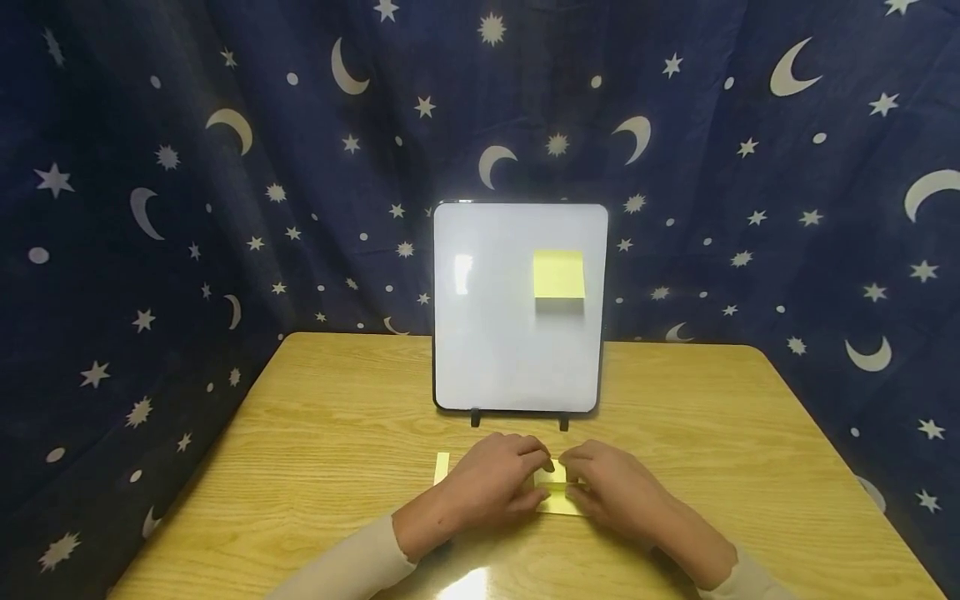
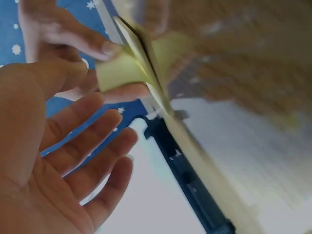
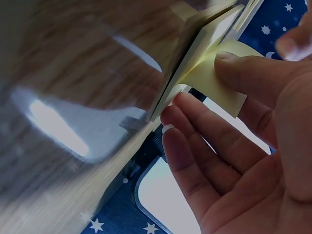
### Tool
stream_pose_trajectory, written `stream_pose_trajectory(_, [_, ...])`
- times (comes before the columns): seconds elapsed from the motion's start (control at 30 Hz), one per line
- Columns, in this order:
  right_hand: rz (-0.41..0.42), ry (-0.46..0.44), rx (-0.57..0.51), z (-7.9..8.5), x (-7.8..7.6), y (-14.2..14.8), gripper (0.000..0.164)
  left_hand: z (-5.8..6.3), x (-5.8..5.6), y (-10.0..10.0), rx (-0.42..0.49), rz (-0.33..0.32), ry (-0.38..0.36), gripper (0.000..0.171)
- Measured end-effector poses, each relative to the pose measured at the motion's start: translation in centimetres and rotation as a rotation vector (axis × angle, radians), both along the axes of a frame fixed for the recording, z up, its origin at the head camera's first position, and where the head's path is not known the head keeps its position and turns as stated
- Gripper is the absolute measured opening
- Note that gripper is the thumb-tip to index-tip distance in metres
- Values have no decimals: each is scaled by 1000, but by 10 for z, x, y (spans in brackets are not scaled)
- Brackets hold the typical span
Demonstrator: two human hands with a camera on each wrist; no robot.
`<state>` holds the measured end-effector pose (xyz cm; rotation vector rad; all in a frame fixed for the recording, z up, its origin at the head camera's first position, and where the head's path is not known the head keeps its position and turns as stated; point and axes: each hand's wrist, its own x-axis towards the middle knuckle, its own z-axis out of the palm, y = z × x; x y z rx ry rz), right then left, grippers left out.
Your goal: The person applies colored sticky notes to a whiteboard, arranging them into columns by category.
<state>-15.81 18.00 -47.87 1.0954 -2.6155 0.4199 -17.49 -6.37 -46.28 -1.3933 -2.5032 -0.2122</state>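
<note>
A pad of yellow sticky notes (image 1: 561, 503) lies on the table between the two hands. Its top sheet (image 3: 209, 90) is lifted and bends away from the pad in the right wrist view. My right hand (image 1: 622, 487) pinches that sheet, its thumb on one face and fingers behind. Close to the sheet's other side is my left hand (image 1: 495, 479); in the left wrist view its thumb and loosely bent fingers stand apart and seem to hold nothing. A whiteboard (image 1: 510, 350) stands upright behind the hands, with one yellow sticky note (image 1: 558, 274) on its upper right.
Left of the left hand, a narrow yellow piece (image 1: 442, 467) lies on the wooden table (image 1: 337, 417), partly hidden by the arm. Two dark feet (image 1: 475, 418) support the whiteboard. A blue curtain (image 1: 712, 167) with moons and stars hangs behind and at the sides.
</note>
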Motion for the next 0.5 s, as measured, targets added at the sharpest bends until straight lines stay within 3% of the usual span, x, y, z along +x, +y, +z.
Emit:
stream_pose_trajectory(0.17, [-22, -26, -4, -2, -2, 0, 30, 6, 11, 1, 12, -69, 117, 20])
stream_pose_trajectory(0.33, [-27, -48, -18, -1, -3, 0, 34, 8, 24, 5, -21, -111, 157, 14])
stream_pose_trajectory(0.5, [-43, -60, -23, 0, -4, 1, 36, 11, 36, 9, -37, -133, 243, 7])
